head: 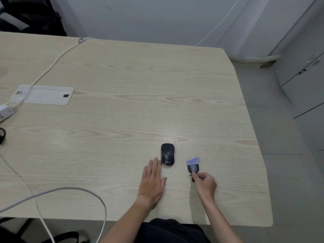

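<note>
Black mouse [167, 154]: just beside left hand [152, 181] fingertips.
left hand: flat on worktop [114, 120], fingers straight.
right hand [205, 184]: pinching brush [192, 166] handle.

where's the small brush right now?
Head view: the brush is at the near right of the table, its handle pinched by the right hand, bristles pointing away. The mouse lies just left of it, not touching.
</note>
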A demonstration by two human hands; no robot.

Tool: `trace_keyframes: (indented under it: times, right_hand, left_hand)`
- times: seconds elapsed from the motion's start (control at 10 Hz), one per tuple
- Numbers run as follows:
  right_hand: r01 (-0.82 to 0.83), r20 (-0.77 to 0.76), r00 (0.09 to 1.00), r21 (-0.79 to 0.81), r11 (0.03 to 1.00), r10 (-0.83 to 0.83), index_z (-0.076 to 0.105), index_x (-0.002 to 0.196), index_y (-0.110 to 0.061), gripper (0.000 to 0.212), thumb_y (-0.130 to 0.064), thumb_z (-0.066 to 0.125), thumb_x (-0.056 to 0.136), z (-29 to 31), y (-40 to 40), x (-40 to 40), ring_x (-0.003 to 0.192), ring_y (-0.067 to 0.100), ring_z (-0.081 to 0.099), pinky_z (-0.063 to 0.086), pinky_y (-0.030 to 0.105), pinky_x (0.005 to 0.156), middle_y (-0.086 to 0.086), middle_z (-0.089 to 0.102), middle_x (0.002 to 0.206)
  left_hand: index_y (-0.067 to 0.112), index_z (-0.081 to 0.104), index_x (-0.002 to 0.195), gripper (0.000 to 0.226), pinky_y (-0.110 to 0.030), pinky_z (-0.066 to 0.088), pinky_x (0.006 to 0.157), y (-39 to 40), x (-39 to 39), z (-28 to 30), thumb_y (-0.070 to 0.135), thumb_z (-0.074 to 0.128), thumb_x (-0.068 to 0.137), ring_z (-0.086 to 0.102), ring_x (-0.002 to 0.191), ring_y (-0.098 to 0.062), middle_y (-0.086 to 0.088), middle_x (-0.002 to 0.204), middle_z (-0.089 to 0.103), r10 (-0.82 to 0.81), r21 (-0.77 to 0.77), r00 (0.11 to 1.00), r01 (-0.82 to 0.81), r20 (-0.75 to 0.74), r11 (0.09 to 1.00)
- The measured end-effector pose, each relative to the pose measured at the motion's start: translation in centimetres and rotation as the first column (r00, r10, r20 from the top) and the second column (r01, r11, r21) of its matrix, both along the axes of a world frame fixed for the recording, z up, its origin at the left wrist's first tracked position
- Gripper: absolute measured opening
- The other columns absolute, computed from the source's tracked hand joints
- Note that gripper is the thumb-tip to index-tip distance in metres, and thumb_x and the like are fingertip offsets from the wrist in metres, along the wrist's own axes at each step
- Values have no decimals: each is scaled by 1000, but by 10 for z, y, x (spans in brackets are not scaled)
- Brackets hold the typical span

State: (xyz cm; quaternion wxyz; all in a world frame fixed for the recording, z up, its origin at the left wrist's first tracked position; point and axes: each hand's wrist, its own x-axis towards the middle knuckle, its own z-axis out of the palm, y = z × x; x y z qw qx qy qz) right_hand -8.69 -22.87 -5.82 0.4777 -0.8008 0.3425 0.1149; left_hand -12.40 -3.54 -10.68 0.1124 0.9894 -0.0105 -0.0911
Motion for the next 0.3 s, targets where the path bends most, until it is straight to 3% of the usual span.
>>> trace_keyframes:
  times: [0.2, 0.3]
  right_hand:
    - [-50, 5, 999, -43, 998, 50, 68, 83, -8, 12, -17, 75, 85, 4, -4, -5, 82, 22, 69, 42, 20, 62, 5, 72, 78]
    - [-76, 41, 996, -87, 993, 79, 67, 88, -10, 11, -18, 74, 86, 19, -10, -11, 88, 23, 67, 45, 27, 71, 0, 68, 83]
  left_hand:
    - [1, 30, 149, 73, -43, 10, 117, 0, 1, -8, 49, 5, 100, 7, 149, -27, -17, 158, 27, 25, 0, 998, -25, -66, 1000]
    - [1, 24, 150, 73, -43, 8, 118, -1, 2, -13, 50, 5, 100, 1, 149, -27, -17, 159, 24, 14, 0, 1000, -14, -15, 1000]
